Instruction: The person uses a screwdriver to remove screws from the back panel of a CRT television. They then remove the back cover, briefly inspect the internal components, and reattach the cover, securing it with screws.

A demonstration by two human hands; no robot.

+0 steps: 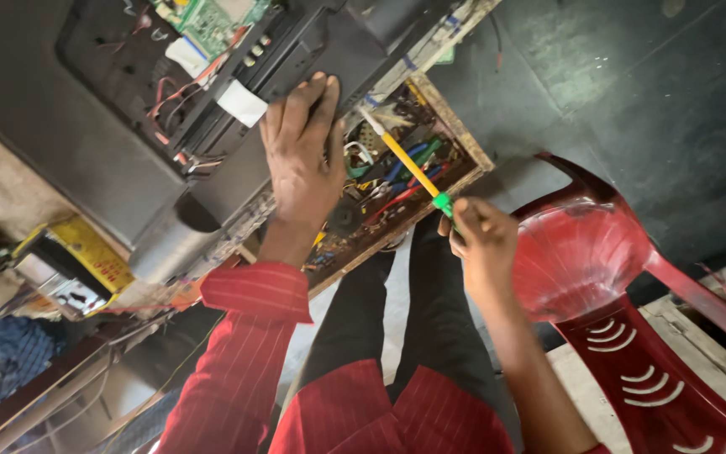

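Yellow-shafted screwdriver with a green plastic handle (413, 168) runs slantwise from the right hand (481, 244) up toward the edge of the large black flat electronics housing (60, 134), its tip close to the housing's lower edge, just over the open wooden box of tools and coloured wires (455, 139). The right hand is closed around the green handle, fingers wrapped and thumb on top. The left hand (300, 155) lies flat and spread on the black inner panel, fingertips near a white paper label (241, 102) and a bundle of red and white leads; it holds nothing, only presses. A green circuit board (212, 21) shows at the top of the opened housing.

To do this well, I judge the shaft should sit in line with whatever fastener or seam the tip meets; whether the tip is already seated cannot be told, since it is small and lost against the clutter. The flat left hand looks right for keeping the panel from shifting, and it should stay off the loose leads. Firm pressure along the shaft, not sideways, would lower the chance of the tip slipping into the wires in the box below.

A red plastic chair (623, 319) stands just beside the right forearm, and the person's red striped sleeve (245, 336) covers the left arm.
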